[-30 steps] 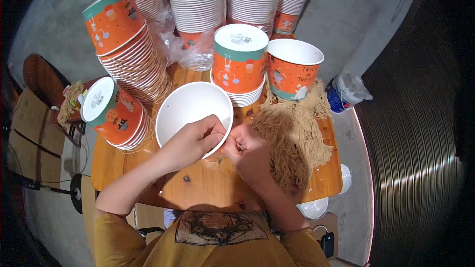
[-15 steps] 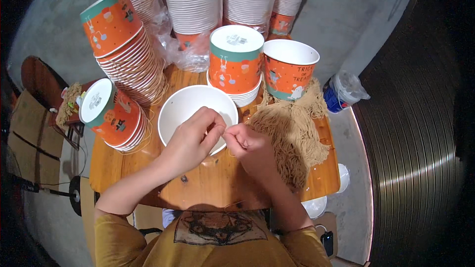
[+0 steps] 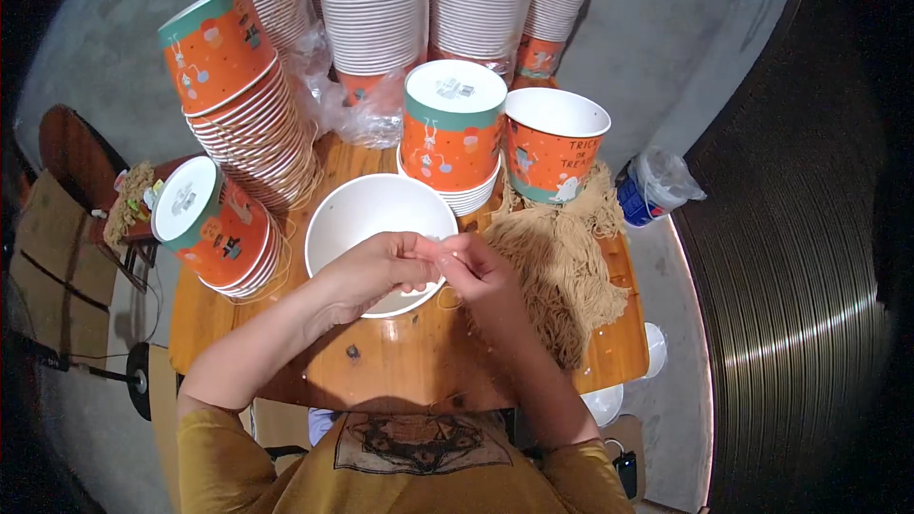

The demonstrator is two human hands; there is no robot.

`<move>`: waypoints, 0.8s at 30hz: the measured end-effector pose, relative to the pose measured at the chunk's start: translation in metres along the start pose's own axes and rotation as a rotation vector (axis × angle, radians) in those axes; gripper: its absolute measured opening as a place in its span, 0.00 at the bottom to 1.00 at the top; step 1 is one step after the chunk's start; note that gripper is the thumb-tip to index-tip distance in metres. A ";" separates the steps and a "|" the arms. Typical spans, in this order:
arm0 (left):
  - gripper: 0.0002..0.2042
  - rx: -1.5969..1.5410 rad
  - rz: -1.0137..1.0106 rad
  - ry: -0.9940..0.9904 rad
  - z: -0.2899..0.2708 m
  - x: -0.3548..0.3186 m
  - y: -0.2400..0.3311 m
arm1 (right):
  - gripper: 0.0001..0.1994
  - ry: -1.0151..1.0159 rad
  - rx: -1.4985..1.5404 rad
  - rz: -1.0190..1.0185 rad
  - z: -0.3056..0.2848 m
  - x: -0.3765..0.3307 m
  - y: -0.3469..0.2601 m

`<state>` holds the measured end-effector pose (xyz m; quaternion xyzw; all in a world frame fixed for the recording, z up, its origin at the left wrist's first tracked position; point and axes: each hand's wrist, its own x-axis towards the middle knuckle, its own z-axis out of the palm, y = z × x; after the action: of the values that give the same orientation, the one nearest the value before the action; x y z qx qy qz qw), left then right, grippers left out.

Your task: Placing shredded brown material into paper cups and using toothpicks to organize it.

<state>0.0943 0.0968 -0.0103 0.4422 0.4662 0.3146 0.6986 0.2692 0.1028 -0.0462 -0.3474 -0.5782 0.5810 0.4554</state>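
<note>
My left hand [image 3: 386, 266] and my right hand [image 3: 481, 278] meet fingertip to fingertip over the near right rim of a white-lined paper bucket [image 3: 354, 209]. Both hands are closed in a pinch on a thin tan string [image 3: 448, 305], which shows as a small loop below the fingers. Its ends are hidden by my fingers. The bucket sits mouth up on the wooden table, its inside facing me. Just right of my right hand lies a spread bundle of tan strings [image 3: 557, 257].
Behind stand an upturned orange bucket stack [image 3: 452, 148] and an upright orange bucket [image 3: 555, 152]. At left are a short upturned stack [image 3: 224, 238] and a tall leaning one [image 3: 238, 114], with strings hanging on them. Plastic-wrapped stacks [image 3: 371, 9] line the table's [image 3: 381, 362] back.
My hands have come closer together, with the left fingers stretching toward the right ones. A small string loop now shows under them. The whole view has shifted slightly.
</note>
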 end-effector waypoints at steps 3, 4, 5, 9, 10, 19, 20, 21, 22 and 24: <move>0.09 -0.015 0.057 -0.004 -0.003 0.002 -0.001 | 0.06 -0.048 -0.045 0.103 -0.017 -0.001 -0.020; 0.08 0.006 0.108 0.028 -0.002 0.002 0.000 | 0.06 -0.046 -0.047 0.103 -0.020 0.000 -0.026; 0.07 0.025 0.159 0.062 0.000 0.002 0.002 | 0.06 -0.092 -0.048 0.079 -0.023 0.001 -0.032; 0.05 -0.012 0.177 0.002 0.004 0.001 0.007 | 0.06 -0.290 -0.028 0.130 -0.026 0.007 -0.065; 0.05 0.033 0.168 -0.032 0.005 0.002 0.007 | 0.06 -0.291 -0.029 0.130 -0.026 0.011 -0.066; 0.06 0.250 0.132 -0.069 0.012 0.000 0.006 | 0.05 -0.092 -0.014 0.108 -0.037 0.028 -0.030; 0.07 0.260 0.125 -0.064 0.013 -0.001 0.007 | 0.06 -0.047 -0.060 0.083 -0.037 0.026 -0.027; 0.07 0.262 0.125 -0.065 0.013 -0.001 0.007 | 0.06 -0.001 -0.106 0.058 -0.038 0.023 -0.023; 0.07 0.260 0.114 -0.058 0.014 0.000 0.008 | 0.06 0.002 -0.106 0.057 -0.041 0.020 -0.015; 0.07 0.258 0.103 -0.043 0.013 0.000 0.009 | 0.07 0.087 -0.222 -0.079 -0.045 0.014 0.000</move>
<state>0.1064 0.0962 -0.0002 0.5583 0.4645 0.2778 0.6287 0.3062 0.1316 -0.0490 -0.3977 -0.6319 0.4794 0.4612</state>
